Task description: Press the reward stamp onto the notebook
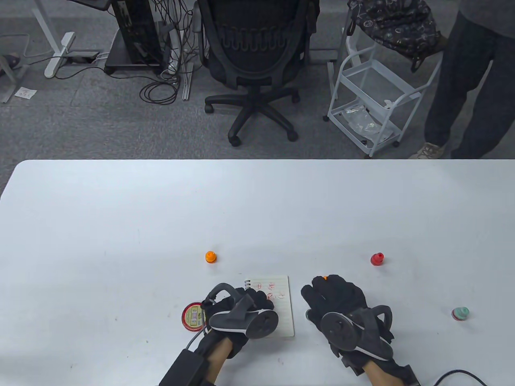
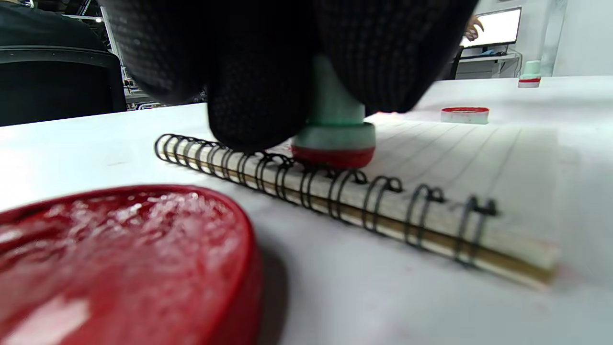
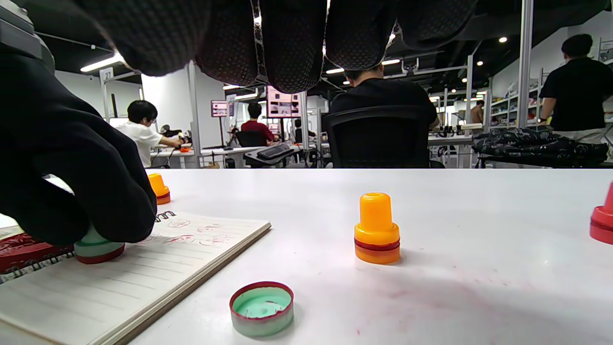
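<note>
A small spiral notebook [image 1: 281,317] lies open near the front edge, with several red prints on the top of its lined page [image 3: 143,268]. My left hand [image 1: 257,301] grips a green reward stamp [image 2: 335,124] and holds its red base flat on the page beside the wire spiral [image 2: 335,191]. The right wrist view shows the same stamp [image 3: 98,249] under the left glove's fingers [image 3: 96,191]. My right hand [image 1: 334,297] rests right of the notebook, its fingers [image 3: 287,43] relaxed and holding nothing.
A round red ink pad [image 1: 193,316] sits left of the notebook. The stamp's green cap [image 3: 261,306] lies open side up beside the notebook. An orange stamp [image 3: 377,230] stands before my right fingertips. Other stamps: orange [image 1: 210,256], red [image 1: 377,259], green [image 1: 460,313].
</note>
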Motion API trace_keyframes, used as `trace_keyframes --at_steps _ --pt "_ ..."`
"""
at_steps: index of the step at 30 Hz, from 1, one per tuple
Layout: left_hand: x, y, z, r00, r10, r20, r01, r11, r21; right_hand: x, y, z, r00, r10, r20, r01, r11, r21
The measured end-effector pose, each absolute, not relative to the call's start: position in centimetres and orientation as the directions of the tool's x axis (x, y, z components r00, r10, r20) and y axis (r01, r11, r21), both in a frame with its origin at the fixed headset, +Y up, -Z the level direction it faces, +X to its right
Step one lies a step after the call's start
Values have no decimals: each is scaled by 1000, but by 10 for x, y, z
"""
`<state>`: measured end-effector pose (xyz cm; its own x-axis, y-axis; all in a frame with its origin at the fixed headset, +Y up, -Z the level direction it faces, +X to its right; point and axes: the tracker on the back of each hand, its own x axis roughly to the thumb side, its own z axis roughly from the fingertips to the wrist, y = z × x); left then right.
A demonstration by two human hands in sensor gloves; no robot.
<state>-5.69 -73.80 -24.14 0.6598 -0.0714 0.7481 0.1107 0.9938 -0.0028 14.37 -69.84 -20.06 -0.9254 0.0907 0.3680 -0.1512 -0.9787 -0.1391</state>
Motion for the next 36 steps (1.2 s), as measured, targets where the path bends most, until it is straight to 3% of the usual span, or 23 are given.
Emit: trace_keyframes --at_steps 8,15,27,36 --pt "-59 -737 -268 698 80 711 75 980 -184 144 -699 -200 -926 92 367 -150 -980 -133" --pt "-47 -734 -277 688 39 725 188 955 -230 143 -701 -200 -925 93 369 -147 -982 -121" --pt "-37 -737 -296 739 86 668 243 891 -383 143 -700 -200 -924 95 371 -148 -982 -117" --pt "-19 -739 -305 744 18 668 372 819 -437 142 -701 -200 -922 90 377 -141 -984 -111"
